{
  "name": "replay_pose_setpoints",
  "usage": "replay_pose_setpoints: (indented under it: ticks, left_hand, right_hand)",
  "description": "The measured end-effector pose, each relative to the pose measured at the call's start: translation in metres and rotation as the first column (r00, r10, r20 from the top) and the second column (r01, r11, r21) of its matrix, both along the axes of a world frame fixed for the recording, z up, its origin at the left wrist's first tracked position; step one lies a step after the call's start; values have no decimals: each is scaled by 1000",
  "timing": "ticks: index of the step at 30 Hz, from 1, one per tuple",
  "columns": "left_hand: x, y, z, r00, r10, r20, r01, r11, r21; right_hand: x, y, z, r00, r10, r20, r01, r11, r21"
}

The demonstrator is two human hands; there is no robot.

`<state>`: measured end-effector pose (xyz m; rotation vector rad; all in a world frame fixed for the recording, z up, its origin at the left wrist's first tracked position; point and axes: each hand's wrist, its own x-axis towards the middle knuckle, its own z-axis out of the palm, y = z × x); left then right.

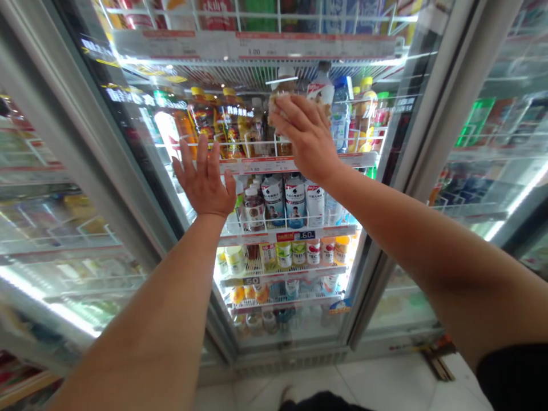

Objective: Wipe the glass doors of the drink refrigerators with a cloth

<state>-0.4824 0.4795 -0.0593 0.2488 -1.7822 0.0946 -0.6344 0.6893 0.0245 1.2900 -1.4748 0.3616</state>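
Note:
A glass door (pixel 295 328) of an upright drinks cooler stands right in front of me. My left hand (pixel 205 180) lies against the glass with its fingers spread, and it holds nothing. Higher up and to the right, my right hand (pixel 308 134) presses a pale, crumpled cloth (pixel 278 108) to the glass. Part of the cloth is hidden under the palm. Behind the pane, bottles with yellow caps (pixel 231 123) show near the left hand. Bottles with white and blue labels (pixel 295 200) stand on the shelf below the right hand.
Grey door frames (pixel 398 211) flank the pane, with more stocked coolers to either side. Price strips (pixel 295 234) run along the shelf fronts inside. Below is a tiled floor (pixel 257 394), where a small brown object (pixel 439 365) lies at the right.

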Motion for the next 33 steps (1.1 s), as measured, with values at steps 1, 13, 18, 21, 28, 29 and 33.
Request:
replay_pose_setpoints:
  ticks: [1, 13, 18, 21, 28, 29, 33]
  left_hand:
    - [0, -1, 0, 1000, 8, -1, -8, 1000, -18]
    - [1, 1, -1, 1000, 3, -6, -3, 1000, 0]
    - [1, 3, -1, 1000, 5, -2, -5, 1000, 3]
    - [0, 2, -1, 1000, 4, -8, -4, 1000, 19]
    - [1, -3, -1, 1000, -17, 12, 17, 1000, -8]
    - [1, -2, -1, 999, -33, 9, 33, 999, 3]
    - [0, 0, 0, 999, -48, -13, 48, 998, 38]
  right_hand:
    - [3, -2, -2, 1000, -2, -12, 2, 999, 44]
    - [22, -16, 17, 999, 4, 34, -3, 1000, -2]
    - [23, -16, 25, 1000, -26, 1, 26, 998, 59]
    - [20, -13, 28, 997, -38, 62, 42, 996, -77]
    - [6, 0, 1, 999, 40, -28, -35, 987, 160]
    - [2, 5, -1, 999, 37, -21, -34, 990, 138]
    - [-13, 25, -13, 998, 4, 64, 0, 997, -74]
